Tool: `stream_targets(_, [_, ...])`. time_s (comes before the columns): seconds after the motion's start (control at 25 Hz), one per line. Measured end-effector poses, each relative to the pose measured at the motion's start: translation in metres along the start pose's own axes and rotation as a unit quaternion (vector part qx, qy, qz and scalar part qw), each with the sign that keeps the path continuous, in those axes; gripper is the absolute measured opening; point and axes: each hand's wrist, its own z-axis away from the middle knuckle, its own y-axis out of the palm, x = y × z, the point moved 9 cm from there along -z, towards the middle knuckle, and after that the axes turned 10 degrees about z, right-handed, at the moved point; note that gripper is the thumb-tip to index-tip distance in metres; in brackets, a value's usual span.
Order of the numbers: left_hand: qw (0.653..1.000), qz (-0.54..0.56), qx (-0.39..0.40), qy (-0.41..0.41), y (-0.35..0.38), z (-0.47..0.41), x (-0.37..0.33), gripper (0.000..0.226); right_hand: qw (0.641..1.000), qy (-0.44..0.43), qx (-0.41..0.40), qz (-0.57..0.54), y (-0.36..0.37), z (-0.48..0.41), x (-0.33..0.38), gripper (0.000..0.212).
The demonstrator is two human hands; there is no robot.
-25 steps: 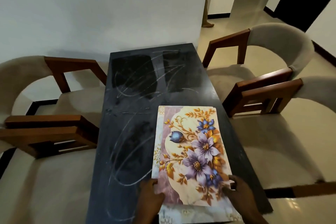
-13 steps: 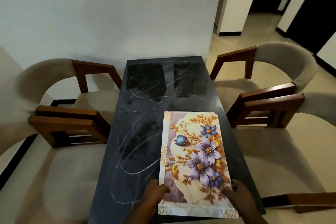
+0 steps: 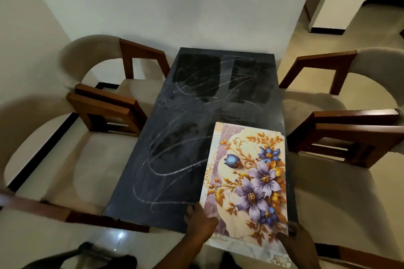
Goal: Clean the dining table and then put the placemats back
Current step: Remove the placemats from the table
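Gripping placemat (image 3: 247, 172) near corners, both hands: left (image 3: 200, 221), right (image 3: 298, 240); long axis along table (image 3: 175, 159) length.

The desk (image 3: 196, 116) is dark polished stone, its sheen dulled by chalky white smears. The placemat (image 3: 247, 172) looks smooth, faintly glossy, with a printed floral face. The chairs (image 3: 105, 102) pair varnished wood with matt beige cloth.

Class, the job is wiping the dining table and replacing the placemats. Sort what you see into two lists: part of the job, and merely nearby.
Part of the job:
dark streaked rectangular table
floral purple-and-gold placemat
left hand and right hand, holding the placemat's near corners

Merely nearby:
beige cushioned wooden-armed chairs
white wall
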Motion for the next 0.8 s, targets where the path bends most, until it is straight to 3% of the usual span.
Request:
stream_targets(0.12, [0.998,0.044,-0.028,0.024,0.005,0.007,0.005,0.080,0.997,-0.033,-0.057,0.029,-0.010,0.010,0.006,0.025])
stream_targets(0.2, [0.993,0.097,-0.043,0.050,-0.007,0.015,0.016,0.080,0.989,-0.082,-0.102,0.069,-0.005,0.021,0.021,0.032])
stream_targets(0.36, [0.970,0.190,-0.117,0.092,-0.064,0.031,0.053,0.052,0.947,-0.272,-0.108,0.128,0.053,0.064,0.092,0.037])
stream_targets(0.52, [0.949,0.250,-0.161,0.110,-0.132,0.061,0.101,0.025,0.901,-0.414,0.028,0.128,0.150,0.131,0.168,0.040])
stream_targets(0.64, [0.935,0.274,-0.197,0.108,-0.180,0.088,0.159,0.012,0.864,-0.467,0.102,0.158,0.227,0.187,0.202,0.042])
stream_targets(0.8, [0.912,0.328,-0.231,0.087,-0.231,0.122,0.265,0.021,0.837,-0.482,0.169,0.196,0.316,0.260,0.220,0.039])
